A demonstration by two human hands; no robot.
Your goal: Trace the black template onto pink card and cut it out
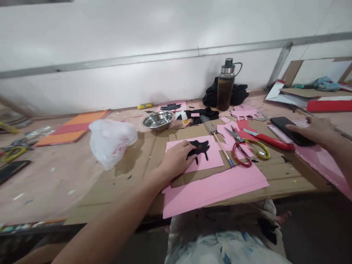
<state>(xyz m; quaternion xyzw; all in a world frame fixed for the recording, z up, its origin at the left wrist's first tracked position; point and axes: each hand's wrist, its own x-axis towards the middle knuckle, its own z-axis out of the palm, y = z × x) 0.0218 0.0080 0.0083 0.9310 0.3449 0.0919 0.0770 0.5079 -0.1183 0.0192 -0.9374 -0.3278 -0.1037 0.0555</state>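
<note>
My left hand (pixel 177 157) lies flat, fingers stretched, on a pink sheet (pixel 214 165). Its fingertips cover the left part of a black animal-shaped cutout (pixel 202 147). At the right, my right hand (pixel 320 128) is partly blurred, with its digits spread and one of them touching a black phone (pixel 291 131). A thin stick (pixel 343 134) shows beside that hand; whether it is held is unclear. Between the hands lie scissors (pixel 242 142) with one red and one yellow handle, a red-handled cutter (pixel 272 141) and a pencil (pixel 223 148).
Cardboard (pixel 110 198) and more pink sheets (pixel 214 190) lie underneath. Behind are a metal bowl (pixel 158 120), a white plastic bag (pixel 111 141), a glue stick (pixel 145 106) and a tall bottle (pixel 224 88). An orange folder (pixel 79 126) lies left, a red-and-white box (pixel 330 105) right.
</note>
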